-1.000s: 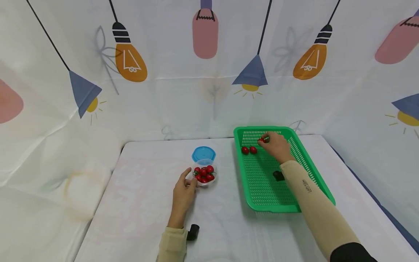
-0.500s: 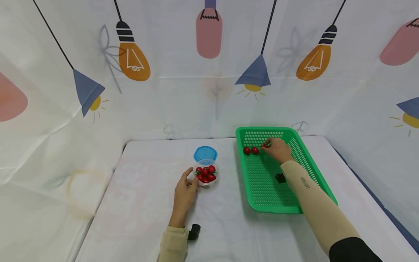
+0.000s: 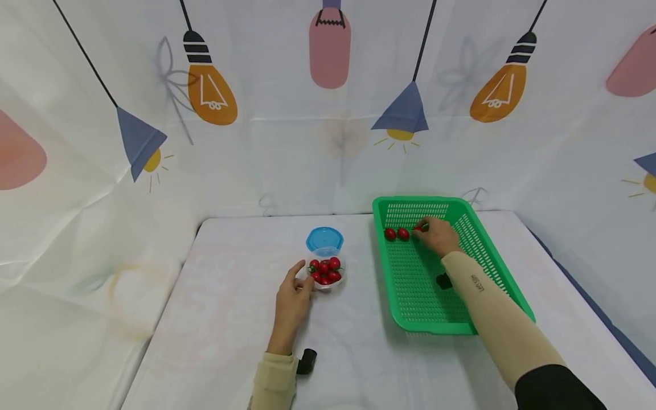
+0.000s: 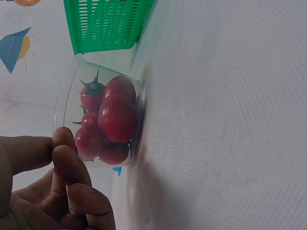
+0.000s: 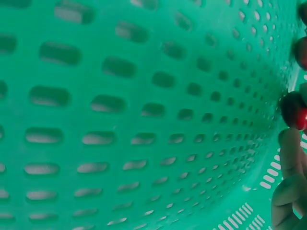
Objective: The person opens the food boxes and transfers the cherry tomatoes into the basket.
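Observation:
A small clear plastic tub (image 3: 326, 286) filled with several red cherry tomatoes (image 4: 117, 117) stands on the table. My left hand (image 3: 293, 302) holds its near left side, thumb and fingertips at the rim in the left wrist view. Over at the green basket (image 3: 410, 319), my right hand (image 3: 438, 236) pinches a cherry tomato (image 3: 419, 228) low inside, toward the back. Beside it, two more tomatoes (image 3: 397, 234) lie in a row on the basket floor. In the right wrist view, the fingers (image 5: 290, 155) meet the held tomato (image 5: 293, 110) at the right edge.
A blue lid (image 3: 325, 238) lies on the table just behind the tub. The white-covered table (image 3: 220, 319) runs back to a patterned cloth wall (image 3: 287, 165). The basket's raised perforated walls (image 5: 120, 103) surround the right hand.
My right hand has lowered the tomato toward the basket floor, right of the two tomatoes there. My left hand stays at the tub. The head view has shifted slightly.

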A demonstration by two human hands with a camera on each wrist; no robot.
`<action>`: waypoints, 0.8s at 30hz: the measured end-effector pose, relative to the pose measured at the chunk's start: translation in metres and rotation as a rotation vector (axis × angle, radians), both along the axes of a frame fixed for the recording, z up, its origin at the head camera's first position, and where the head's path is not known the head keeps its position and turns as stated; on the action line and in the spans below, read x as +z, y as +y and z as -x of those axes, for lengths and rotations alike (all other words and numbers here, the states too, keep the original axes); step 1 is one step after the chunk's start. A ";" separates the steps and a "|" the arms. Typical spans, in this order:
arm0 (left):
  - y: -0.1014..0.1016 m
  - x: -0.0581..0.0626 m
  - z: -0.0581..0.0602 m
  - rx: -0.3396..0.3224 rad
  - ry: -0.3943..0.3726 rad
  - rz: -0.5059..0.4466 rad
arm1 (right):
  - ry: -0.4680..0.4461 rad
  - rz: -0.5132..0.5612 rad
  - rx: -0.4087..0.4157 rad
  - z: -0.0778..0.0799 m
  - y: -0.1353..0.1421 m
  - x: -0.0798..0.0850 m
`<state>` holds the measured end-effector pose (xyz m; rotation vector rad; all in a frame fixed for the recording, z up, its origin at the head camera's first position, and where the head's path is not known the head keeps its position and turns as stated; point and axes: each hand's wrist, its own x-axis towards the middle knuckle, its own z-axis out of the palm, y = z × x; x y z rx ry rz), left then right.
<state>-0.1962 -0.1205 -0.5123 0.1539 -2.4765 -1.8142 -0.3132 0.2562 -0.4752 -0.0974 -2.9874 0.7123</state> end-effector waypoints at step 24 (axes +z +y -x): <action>0.003 -0.001 0.002 0.002 0.001 0.006 | -0.029 0.012 -0.046 0.004 0.004 -0.005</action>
